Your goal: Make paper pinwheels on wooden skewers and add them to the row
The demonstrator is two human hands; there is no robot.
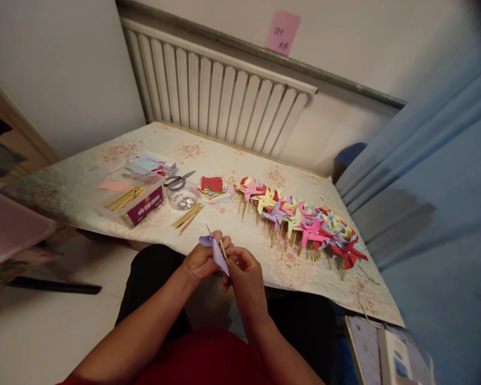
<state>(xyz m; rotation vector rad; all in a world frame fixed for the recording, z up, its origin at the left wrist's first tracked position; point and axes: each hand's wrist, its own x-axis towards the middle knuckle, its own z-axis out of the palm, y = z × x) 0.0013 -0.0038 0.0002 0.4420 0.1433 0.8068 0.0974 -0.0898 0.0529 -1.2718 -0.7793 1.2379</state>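
My left hand (200, 260) and my right hand (243, 274) meet just in front of the table's near edge. Between them they hold a purple paper pinwheel (215, 249) with a thin wooden stick (223, 248) behind it. The left fingers pinch the folded paper; the right fingers close on the stick and the paper's lower tip. A long row of finished pinwheels (304, 222) in pink, yellow, purple and red lies on the table to the right of my hands.
On the floral table (104, 182) sit a box of wooden sticks (138, 202), loose sticks (187, 216), scissors (179, 179), a clear dish of pins (183, 199) and stacks of coloured paper (213, 187). A radiator (216, 91) stands behind; blue curtain (436, 187) at right.
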